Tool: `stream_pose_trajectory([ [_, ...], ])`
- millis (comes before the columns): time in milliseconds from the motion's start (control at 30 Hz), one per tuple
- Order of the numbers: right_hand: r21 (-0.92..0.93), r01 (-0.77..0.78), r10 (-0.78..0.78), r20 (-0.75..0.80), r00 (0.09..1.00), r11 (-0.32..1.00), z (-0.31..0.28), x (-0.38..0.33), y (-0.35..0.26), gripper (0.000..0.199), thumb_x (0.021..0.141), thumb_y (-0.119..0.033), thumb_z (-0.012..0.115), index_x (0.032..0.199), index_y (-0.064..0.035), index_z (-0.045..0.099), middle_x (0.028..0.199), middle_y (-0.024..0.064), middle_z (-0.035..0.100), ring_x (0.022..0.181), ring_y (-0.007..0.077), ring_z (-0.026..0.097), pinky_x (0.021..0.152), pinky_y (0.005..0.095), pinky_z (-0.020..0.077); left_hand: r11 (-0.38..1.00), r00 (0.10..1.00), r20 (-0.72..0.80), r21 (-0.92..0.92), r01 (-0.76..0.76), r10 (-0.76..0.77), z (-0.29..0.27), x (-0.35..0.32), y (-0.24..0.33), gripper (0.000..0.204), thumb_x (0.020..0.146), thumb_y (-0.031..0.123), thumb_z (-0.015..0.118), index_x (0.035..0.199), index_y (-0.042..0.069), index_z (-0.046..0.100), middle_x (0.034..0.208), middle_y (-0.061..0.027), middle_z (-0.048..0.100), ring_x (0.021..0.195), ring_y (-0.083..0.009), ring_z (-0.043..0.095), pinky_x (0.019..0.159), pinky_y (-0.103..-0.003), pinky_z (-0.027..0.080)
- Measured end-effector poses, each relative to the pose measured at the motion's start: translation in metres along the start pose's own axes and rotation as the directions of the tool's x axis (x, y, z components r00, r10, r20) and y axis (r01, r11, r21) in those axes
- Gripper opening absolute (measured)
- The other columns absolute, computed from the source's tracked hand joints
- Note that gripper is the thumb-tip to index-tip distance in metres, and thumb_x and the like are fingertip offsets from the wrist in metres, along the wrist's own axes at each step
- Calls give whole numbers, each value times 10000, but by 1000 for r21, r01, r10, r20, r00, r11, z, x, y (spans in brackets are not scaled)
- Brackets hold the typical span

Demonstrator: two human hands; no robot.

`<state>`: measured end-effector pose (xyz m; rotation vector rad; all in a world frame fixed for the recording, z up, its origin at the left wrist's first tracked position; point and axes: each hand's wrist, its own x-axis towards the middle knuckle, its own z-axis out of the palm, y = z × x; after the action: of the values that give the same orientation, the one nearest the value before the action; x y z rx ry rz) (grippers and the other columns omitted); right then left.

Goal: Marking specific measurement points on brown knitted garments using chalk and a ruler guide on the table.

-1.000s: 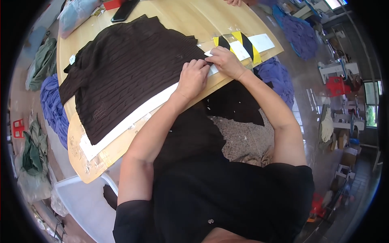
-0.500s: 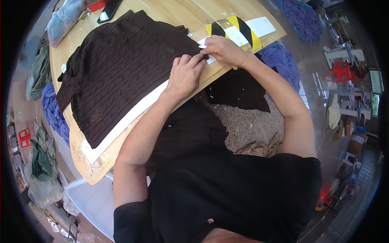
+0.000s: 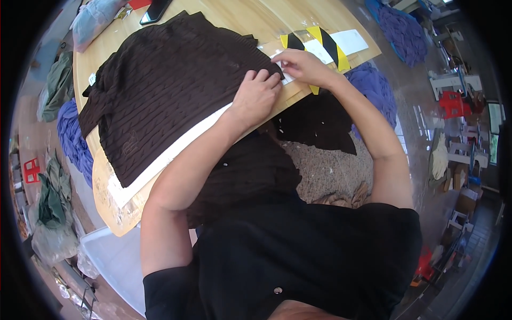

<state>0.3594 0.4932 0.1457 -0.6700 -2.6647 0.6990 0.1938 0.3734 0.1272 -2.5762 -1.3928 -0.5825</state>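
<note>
Pale wood makes up the round surface [image 3: 234, 21] under my hands, with a workshop floor and scattered cloth piles beyond its edge. My left hand [image 3: 256, 98] lies flat, fingers loosely curled, pressing the near corner of the dark brown cable-knit sweater [image 3: 165, 85], which spreads away to the left of both hands over a long white board [image 3: 160, 160]. My right hand [image 3: 301, 64] sits just beside the left, its fingertips pinching at the sweater's edge where it meets a white paper sheet [image 3: 341, 42] and the yellow-and-black striped tape [image 3: 325, 45] just past it; whether it truly grips the knit or only the paper I cannot tell. A purple bundle [image 3: 373, 88] lies beyond my right wrist, off the surface, and a dark phone [image 3: 154, 10] rests far from both hands at the top. To do this well, I judge I should keep the left palm steady so the knit does not creep, and draw the edge taut with small pulls, lining it up with the board. Compared with half a second ago, my hands have barely shifted; the left has slid slightly closer to the right, and my view has tilted a little.
</note>
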Motion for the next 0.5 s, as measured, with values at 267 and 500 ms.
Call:
stream_pose_trajectory([
  [267,708,-199,483,-224,846,677,17,-13,-25,169,905,-95,459,1034,-12,530,645,7,528,581,53,474,545,185,389,985,978,199,171,31,-65,4,2,32,384,785,205,488,1076,-27,585,1187,-200,505,1012,-299,486,874,-376,371],
  [500,741,-296,511,-74,856,603,28,-22,-31,129,896,-84,490,998,-33,549,677,-20,527,598,33,472,540,164,379,971,982,34,158,180,-188,21,-5,50,491,838,292,498,1215,-22,466,1244,-217,450,1116,-415,429,931,-487,340],
])
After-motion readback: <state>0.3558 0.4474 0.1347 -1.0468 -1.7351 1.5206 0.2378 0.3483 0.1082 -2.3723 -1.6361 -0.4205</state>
